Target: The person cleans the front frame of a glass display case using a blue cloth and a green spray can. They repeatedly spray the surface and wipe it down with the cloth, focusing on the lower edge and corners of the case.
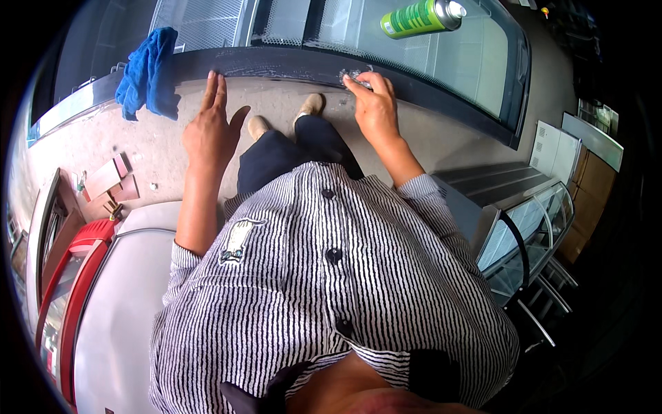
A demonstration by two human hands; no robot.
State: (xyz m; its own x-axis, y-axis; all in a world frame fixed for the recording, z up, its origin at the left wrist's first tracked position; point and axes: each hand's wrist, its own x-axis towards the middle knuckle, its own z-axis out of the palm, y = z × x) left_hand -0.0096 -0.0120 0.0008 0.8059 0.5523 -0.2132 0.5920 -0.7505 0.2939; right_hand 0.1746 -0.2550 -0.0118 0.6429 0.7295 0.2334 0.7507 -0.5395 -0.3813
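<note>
A dark cabinet frame edge (276,63) with glass panels runs across the far side, streaked with whitish foam or liquid. My right hand (376,107) is closed on a silvery scouring pad (355,74), probably steel wool, and presses it to this edge. My fingers partly cover the pad. With its fingers stretched out, my left hand (210,131) is open and holds nothing; its fingertips rest at the edge. To its left, a crumpled blue cloth (148,79) drapes over the frame. A green spray can (422,18) with a white nozzle lies on its side on the glass beyond my right hand.
At lower left stands a rounded white appliance (124,297) beside a red-framed unit (76,262). A grey cabinet (476,190) and a glass-panelled case (520,241) are close on my right. Wood pieces (110,179) lie on the concrete floor (165,155).
</note>
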